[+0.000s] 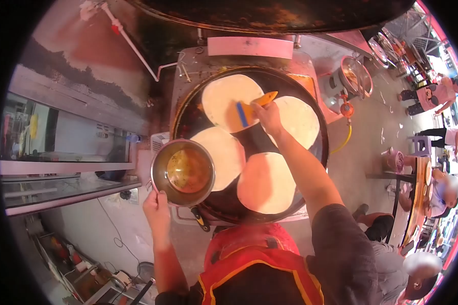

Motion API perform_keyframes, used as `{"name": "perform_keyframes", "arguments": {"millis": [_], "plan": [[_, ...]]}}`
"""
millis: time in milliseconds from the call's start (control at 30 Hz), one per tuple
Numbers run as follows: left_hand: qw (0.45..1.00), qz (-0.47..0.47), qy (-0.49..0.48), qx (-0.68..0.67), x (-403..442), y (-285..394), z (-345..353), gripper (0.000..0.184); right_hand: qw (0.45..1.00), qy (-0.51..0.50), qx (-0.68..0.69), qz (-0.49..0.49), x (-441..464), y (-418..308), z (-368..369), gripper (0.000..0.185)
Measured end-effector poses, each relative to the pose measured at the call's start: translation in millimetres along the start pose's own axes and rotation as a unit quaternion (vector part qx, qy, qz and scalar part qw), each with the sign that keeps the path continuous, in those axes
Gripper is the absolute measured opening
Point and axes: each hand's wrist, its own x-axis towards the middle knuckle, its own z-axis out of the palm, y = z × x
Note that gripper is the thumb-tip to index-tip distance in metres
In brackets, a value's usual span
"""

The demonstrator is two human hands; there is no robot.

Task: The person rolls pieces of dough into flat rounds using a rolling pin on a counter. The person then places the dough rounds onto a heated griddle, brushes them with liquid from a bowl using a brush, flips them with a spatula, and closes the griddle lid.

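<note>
My right hand [268, 115] grips the yellow handle of a brush with blue bristles [241, 115]. The bristles are over the upper-left round flatbread [224, 99]; whether they press on it I cannot tell. Three more pale rounds lie on the wide dark griddle [188, 109]: an upper-right flatbread [300, 122], a lower-left flatbread [224, 152] and a lower-right flatbread [267, 190]. My left hand [156, 207] holds a steel bowl [206, 170] by its rim side. Yellowish liquid with dark specks fills its bottom. The bowl overlaps the griddle's left edge.
A large dark lid [275, 15] rises behind the griddle. A black-and-yellow handle [200, 218] sticks out at the front left edge. Right of the stove stand a metal pot [356, 76] and a red gas valve with yellow hose [347, 109]. Several people are at the right, one close by.
</note>
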Motion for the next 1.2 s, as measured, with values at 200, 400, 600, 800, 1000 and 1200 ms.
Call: {"name": "perform_keyframes", "arguments": {"millis": [200,400,600,800,1000,1200], "plan": [[1.0,-0.001,0.003,0.027,3,-32,-39,0.023,0.918,0.176,-0.255,-0.247,71,-19,-13,0.014],[0.996,-0.003,0.068,0.053,3,-30,-50,0.023,0.829,-0.01,-0.333,-0.449,20,-39,156,0.018],[0.997,-0.009,0.066,0.049,6,-31,-57,0.022,0.981,0.014,-0.187,-0.044,25,-32,94,0.025],[0.998,0.005,0.054,-0.01,2,-24,-62,0.023,0.939,0.181,-0.246,-0.16,-13,-36,-25,0.018],[0.997,0.046,0.056,0.016,-5,-8,-65,0.022,0.882,-0.081,-0.292,-0.36,-107,-39,69,0.028],[0.999,0.048,0.02,0.003,-8,-45,-85,0.021,0.879,-0.04,-0.323,-0.347,-138,-62,77,0.027]]}}
